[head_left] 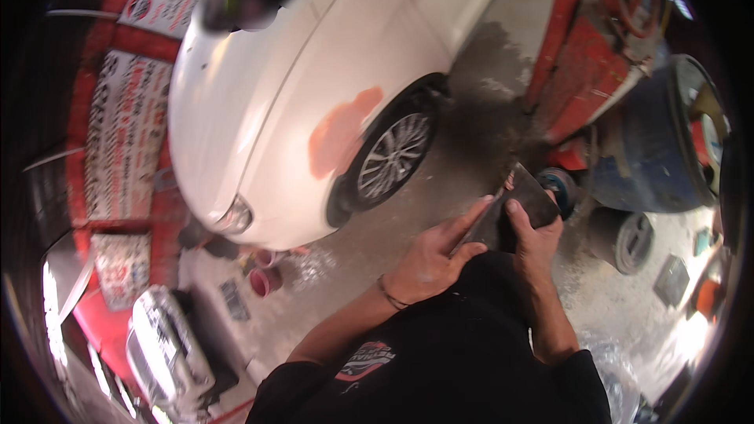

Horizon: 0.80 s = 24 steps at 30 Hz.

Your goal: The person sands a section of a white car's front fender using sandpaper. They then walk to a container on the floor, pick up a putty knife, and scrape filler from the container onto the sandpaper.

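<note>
My right hand [538,239] is closed on a flat dark spreader [540,198], its thumb pressed on the face. My left hand [430,263] pinches a second thin, dark blade [485,225] between fingers and thumb, right against the first. A smear of pinkish paste [510,180] shows near the upper tip, where the two meet. Ahead and left stands a white car [287,78]. Its front fender carries a dull pink filler patch [342,133] above the wheel [397,155]. Both hands are apart from the car.
A blue drum [640,145] and a grey bucket [622,239] stand at the right, below a red metal frame [585,82]. Pink pots [265,280] sit on the floor by the bumper. A loose chrome-and-white part [166,345] lies lower left. Clear plastic [613,373] lies near my right elbow.
</note>
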Each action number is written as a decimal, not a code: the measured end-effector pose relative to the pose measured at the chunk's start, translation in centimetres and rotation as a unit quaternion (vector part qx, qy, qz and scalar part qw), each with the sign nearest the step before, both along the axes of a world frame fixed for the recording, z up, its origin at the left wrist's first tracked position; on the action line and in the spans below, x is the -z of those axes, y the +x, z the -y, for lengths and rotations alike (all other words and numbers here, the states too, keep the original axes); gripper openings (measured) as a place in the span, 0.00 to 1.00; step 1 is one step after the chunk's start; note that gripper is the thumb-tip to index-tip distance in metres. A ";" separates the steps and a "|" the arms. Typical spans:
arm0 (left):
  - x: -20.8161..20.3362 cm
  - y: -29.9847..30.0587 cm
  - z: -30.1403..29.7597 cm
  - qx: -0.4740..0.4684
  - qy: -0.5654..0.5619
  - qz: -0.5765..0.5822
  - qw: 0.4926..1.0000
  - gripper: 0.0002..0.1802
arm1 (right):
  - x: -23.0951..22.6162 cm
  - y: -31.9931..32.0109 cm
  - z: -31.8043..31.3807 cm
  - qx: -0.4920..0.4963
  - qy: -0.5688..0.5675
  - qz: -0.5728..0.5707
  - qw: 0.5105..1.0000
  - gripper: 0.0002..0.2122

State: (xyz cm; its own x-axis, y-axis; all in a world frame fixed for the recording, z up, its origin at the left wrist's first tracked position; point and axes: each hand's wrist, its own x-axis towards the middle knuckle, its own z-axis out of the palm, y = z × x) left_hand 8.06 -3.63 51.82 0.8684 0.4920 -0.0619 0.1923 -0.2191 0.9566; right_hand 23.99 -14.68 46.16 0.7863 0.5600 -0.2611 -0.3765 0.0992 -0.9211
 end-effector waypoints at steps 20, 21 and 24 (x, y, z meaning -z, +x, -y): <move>1.6 11.8 4.9 0.084 0.013 -0.228 0.970 0.37 | 7.2 7.4 7.5 -0.056 0.028 -0.070 0.996 0.15; 2.1 11.7 4.7 0.118 0.020 -0.246 0.962 0.39 | 7.1 7.6 8.1 -0.074 0.030 -0.023 0.997 0.14; 3.7 11.1 3.4 0.232 0.030 -0.258 0.938 0.40 | 5.8 7.7 8.8 -0.130 0.018 0.015 0.991 0.13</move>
